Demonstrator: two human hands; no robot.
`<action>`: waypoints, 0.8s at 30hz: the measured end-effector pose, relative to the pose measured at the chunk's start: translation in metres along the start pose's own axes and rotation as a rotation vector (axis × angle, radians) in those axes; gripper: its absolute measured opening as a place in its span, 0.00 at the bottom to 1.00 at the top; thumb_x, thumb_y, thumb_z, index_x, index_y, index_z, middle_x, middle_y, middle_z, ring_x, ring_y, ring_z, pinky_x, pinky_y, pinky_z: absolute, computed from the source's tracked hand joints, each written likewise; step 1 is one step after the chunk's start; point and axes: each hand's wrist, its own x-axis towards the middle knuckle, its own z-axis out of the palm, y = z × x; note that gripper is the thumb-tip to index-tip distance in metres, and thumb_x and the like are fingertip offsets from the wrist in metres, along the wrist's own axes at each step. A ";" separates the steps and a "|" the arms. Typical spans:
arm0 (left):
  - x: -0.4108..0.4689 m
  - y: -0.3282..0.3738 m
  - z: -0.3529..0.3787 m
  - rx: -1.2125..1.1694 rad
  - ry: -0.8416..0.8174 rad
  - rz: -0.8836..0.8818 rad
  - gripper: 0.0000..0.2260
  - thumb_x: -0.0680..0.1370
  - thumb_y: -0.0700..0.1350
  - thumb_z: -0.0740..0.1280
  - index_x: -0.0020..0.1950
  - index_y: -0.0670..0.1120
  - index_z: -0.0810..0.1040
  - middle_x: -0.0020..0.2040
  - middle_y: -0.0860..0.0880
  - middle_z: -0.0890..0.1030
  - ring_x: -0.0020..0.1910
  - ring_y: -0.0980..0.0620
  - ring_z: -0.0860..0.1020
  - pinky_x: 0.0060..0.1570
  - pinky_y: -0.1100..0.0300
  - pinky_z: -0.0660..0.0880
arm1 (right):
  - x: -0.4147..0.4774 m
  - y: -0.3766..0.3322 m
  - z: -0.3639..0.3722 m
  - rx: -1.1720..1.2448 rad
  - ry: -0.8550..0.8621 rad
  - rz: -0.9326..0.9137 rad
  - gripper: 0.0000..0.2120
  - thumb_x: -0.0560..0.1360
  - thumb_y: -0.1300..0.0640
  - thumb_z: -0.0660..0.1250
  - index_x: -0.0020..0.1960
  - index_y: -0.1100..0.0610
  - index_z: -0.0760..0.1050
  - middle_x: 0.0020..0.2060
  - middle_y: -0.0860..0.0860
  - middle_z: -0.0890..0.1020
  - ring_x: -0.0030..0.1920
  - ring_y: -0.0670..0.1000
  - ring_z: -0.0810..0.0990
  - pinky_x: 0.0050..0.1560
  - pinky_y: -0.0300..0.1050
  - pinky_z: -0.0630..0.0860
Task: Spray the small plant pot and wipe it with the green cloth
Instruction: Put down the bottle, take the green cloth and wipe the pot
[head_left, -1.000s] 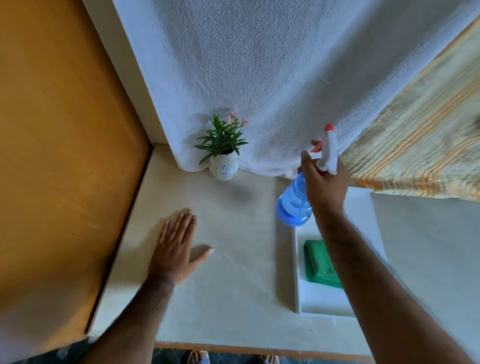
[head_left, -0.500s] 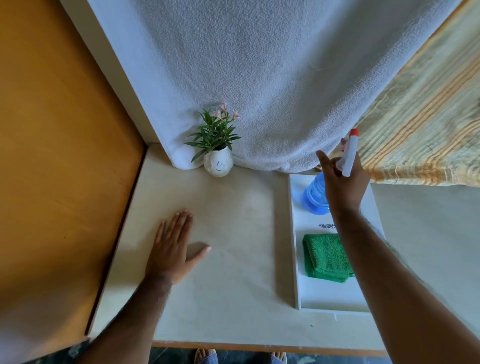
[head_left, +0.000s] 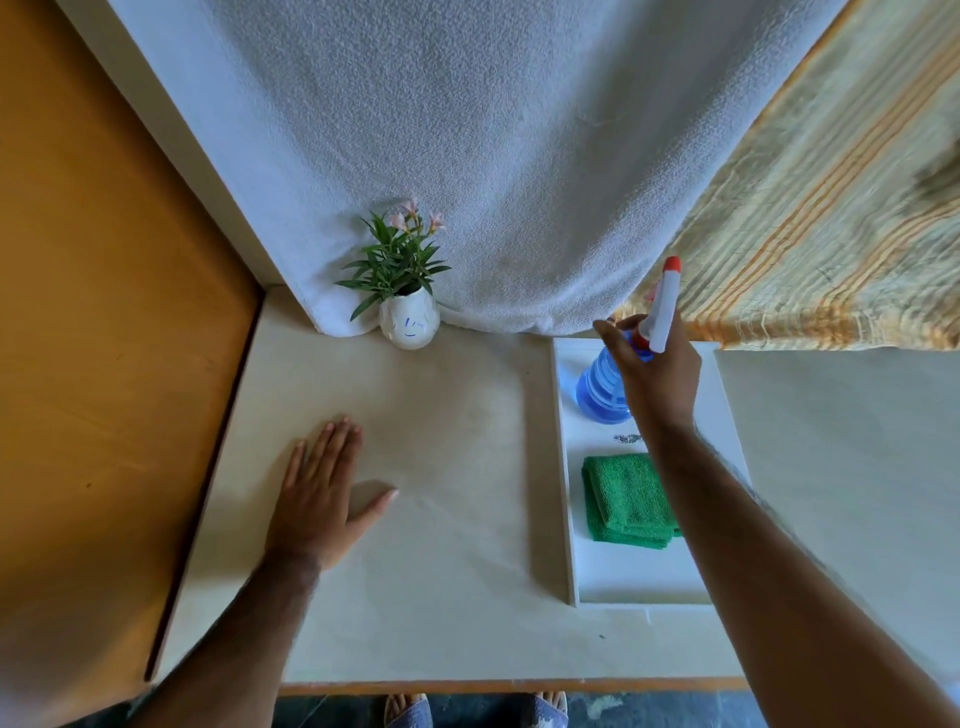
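Gripping the blue spray bottle (head_left: 602, 387), the right hand (head_left: 657, 371) hovers over the tray (head_left: 644, 587); left hand (head_left: 324, 493) flat, empty.

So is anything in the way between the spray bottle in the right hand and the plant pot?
Nothing visible: only bare table lies between the bottle in the right hand and the pot.

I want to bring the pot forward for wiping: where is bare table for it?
Bare table lies between the left hand, the plant pot and the white tray. The tray is crowded: spray bottle in the right hand, and green cloth.
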 end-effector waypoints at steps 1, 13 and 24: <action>0.000 0.000 0.000 0.001 0.004 -0.001 0.44 0.76 0.72 0.56 0.83 0.44 0.59 0.85 0.46 0.59 0.83 0.46 0.59 0.81 0.41 0.55 | -0.006 0.002 -0.006 -0.005 -0.046 0.005 0.27 0.68 0.34 0.76 0.59 0.48 0.76 0.44 0.39 0.82 0.45 0.35 0.80 0.47 0.32 0.76; -0.001 -0.001 0.004 -0.003 0.039 0.017 0.43 0.76 0.71 0.56 0.83 0.44 0.59 0.84 0.44 0.61 0.82 0.45 0.61 0.80 0.40 0.58 | -0.141 0.073 -0.080 -0.585 -0.558 -0.370 0.45 0.75 0.31 0.65 0.82 0.55 0.56 0.81 0.47 0.57 0.81 0.45 0.52 0.78 0.42 0.52; -0.003 0.001 0.005 0.003 0.049 0.018 0.44 0.76 0.71 0.56 0.83 0.44 0.58 0.84 0.45 0.60 0.83 0.46 0.60 0.81 0.41 0.56 | -0.124 0.084 -0.086 -0.686 -0.685 -0.486 0.41 0.68 0.60 0.81 0.77 0.62 0.67 0.75 0.56 0.69 0.74 0.57 0.71 0.74 0.53 0.64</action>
